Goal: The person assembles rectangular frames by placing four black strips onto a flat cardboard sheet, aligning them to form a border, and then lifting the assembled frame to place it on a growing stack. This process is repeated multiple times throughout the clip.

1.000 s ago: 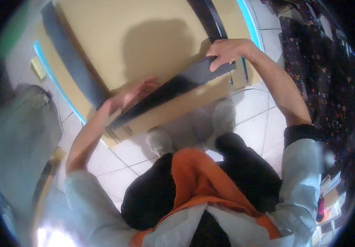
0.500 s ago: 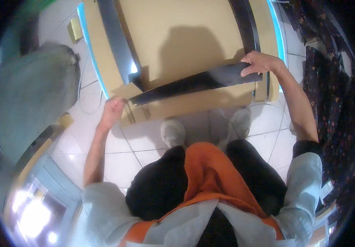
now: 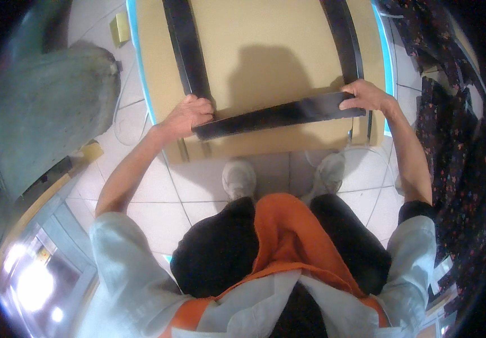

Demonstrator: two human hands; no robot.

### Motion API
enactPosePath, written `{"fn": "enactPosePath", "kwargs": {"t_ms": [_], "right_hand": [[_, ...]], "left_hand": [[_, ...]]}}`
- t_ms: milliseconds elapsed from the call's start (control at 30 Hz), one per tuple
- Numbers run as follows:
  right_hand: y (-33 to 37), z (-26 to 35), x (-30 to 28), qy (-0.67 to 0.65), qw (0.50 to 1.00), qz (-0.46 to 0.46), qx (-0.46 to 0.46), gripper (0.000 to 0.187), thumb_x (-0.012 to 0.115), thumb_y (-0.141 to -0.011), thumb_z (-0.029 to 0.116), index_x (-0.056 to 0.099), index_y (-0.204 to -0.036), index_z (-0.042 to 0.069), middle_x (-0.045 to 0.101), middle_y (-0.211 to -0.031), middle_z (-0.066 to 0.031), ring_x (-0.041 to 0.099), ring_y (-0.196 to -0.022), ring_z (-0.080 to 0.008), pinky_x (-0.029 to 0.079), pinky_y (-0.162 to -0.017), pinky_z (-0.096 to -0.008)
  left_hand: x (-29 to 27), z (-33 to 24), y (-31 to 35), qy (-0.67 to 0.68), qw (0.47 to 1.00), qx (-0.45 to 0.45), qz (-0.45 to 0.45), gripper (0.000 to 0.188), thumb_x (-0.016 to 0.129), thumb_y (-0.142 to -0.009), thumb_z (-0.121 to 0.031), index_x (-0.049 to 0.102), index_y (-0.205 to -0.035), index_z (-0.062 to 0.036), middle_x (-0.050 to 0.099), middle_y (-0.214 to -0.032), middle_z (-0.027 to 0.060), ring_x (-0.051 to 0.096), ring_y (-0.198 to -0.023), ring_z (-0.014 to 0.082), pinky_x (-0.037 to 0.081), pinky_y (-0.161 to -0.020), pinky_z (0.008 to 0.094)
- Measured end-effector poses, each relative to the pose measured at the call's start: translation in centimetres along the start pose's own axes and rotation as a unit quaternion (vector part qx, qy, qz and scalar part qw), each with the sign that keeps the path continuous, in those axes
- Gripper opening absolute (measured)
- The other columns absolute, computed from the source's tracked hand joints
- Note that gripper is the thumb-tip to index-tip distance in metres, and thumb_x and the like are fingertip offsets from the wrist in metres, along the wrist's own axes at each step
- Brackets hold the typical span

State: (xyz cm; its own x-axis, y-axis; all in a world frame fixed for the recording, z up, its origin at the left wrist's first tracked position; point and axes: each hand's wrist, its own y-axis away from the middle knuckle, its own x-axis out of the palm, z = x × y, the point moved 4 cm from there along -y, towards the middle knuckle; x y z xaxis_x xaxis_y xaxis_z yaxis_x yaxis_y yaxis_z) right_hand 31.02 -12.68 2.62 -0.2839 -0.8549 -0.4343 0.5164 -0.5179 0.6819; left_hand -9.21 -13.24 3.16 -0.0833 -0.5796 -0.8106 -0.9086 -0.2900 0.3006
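Observation:
A black crosspiece (image 3: 279, 115) runs slantwise over the near part of a tan board (image 3: 254, 28), between two long black rails, the left rail (image 3: 185, 48) and the right rail (image 3: 341, 42). My left hand (image 3: 189, 115) is closed at the near end of the left rail, just above the crosspiece's left end. Its fingertips are partly hidden. At the other end, my right hand (image 3: 364, 96) grips the crosspiece, thumb on its face, close to the right rail's near end.
Light blue edging (image 3: 388, 67) shows along the board's sides. White floor tiles (image 3: 147, 180) lie around it. On the left stands a large greyish-green surface (image 3: 54, 101), with a small yellow block (image 3: 120, 29) near it. Dark patterned cloth (image 3: 457, 146) hangs on the right.
My left hand has moved right and farther away, onto the left rail's near end. The left rail has turned, its shiny patch gone. My right hand keeps its grip on the crosspiece.

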Motion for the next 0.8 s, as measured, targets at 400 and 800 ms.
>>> {"fn": "enactPosePath", "kwargs": {"t_ms": [400, 800], "right_hand": [[0.8, 0.5, 0.0, 0.042, 0.998, -0.041, -0.024, 0.039, 0.061, -0.074, 0.041, 0.058, -0.083, 0.003, 0.059, -0.075, -0.0159, 0.058, -0.075, -0.0303, 0.043, -0.066, -0.039], [0.9, -0.5, 0.3, 0.042, 0.995, -0.079, -0.032, 0.034, 0.064, -0.073, 0.036, 0.056, -0.079, 0.003, 0.055, -0.067, -0.0152, 0.055, -0.066, -0.0301, 0.041, -0.06, -0.0359]], "left_hand": [[3.5, 0.7, -4.5, -0.156, 0.984, 0.078, 0.021, 0.011, 0.051, -0.073, -0.013, 0.052, -0.083, -0.0096, 0.055, -0.081, 0.0041, 0.052, -0.092, 0.0196, 0.032, -0.098, 0.0323], [3.4, -1.8, -5.7, 0.469, 0.84, -0.127, 0.241, 0.035, 0.045, -0.087, -0.012, 0.046, -0.121, -0.0019, 0.056, -0.115, 0.0118, 0.051, -0.103, 0.0188, 0.039, -0.09, 0.0299]]}}
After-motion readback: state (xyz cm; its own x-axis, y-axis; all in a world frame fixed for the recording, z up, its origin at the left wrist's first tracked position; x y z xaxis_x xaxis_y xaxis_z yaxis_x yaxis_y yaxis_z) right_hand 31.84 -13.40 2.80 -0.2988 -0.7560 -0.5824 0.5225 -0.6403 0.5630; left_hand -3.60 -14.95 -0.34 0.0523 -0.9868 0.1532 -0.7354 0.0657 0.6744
